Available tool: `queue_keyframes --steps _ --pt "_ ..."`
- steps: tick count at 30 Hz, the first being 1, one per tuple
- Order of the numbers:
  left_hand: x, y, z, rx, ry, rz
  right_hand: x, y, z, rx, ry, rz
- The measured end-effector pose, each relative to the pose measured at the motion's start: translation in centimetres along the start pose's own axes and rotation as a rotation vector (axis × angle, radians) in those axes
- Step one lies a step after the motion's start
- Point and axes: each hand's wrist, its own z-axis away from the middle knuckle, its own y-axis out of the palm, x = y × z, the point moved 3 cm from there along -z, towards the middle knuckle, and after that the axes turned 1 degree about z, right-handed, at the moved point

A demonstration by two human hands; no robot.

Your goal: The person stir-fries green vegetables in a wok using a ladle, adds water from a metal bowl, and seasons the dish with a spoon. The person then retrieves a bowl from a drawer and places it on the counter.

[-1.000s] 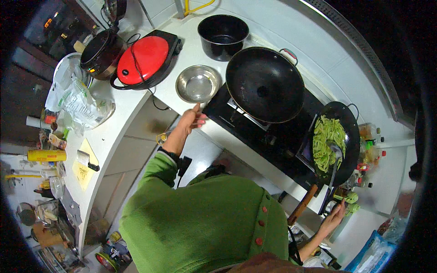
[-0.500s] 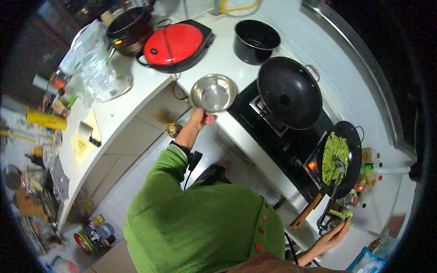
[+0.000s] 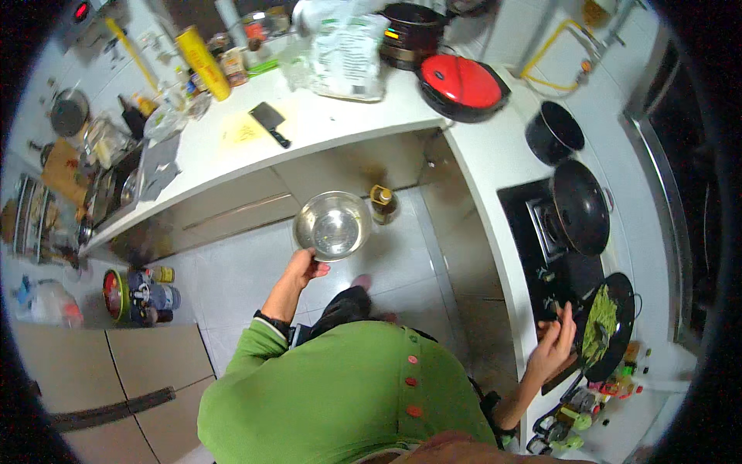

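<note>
Steel bowl (image 3: 332, 224) is off the desk (image 3: 340, 120), left hand (image 3: 301, 268) pinching its rim — right hand (image 3: 552, 345) spread, greens (image 3: 601, 321) still in the wok (image 3: 623, 300).

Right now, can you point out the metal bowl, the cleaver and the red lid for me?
Metal bowl (image 3: 333, 225): head view, on the bare inside of the bowl.
Cleaver (image 3: 268, 116): head view, on the blade.
Red lid (image 3: 471, 83): head view, near the middle of its top.
</note>
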Motion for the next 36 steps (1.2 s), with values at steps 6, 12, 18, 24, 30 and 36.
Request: queue_keyframes --steps 6,12,18,24,30,36 --pt "0.3 -14.0 7.1 -0.137 0.131 0.243 11.7 13.2 0.5 0.347 -0.196 -0.296" --pt "1.2 -30.3 14.5 -0.367 0.317 0.390 27.3 29.3 8.2 0.677 -0.450 -0.451" --pt "1.9 -45.4 20.6 -0.625 0.308 0.485 42.3 40.3 17.0 0.973 -0.739 -0.501" --pt "-0.7 -56.7 23.0 -0.679 0.399 0.640 52.7 48.5 21.2 1.103 -0.830 -0.429" --pt "-8.8 -66.9 19.9 -0.637 0.550 0.586 64.0 61.8 24.3 1.360 -0.914 -0.441" --pt "-21.0 -73.6 17.9 -0.622 0.507 0.544 77.5 75.2 31.8 1.825 -0.634 -0.594"
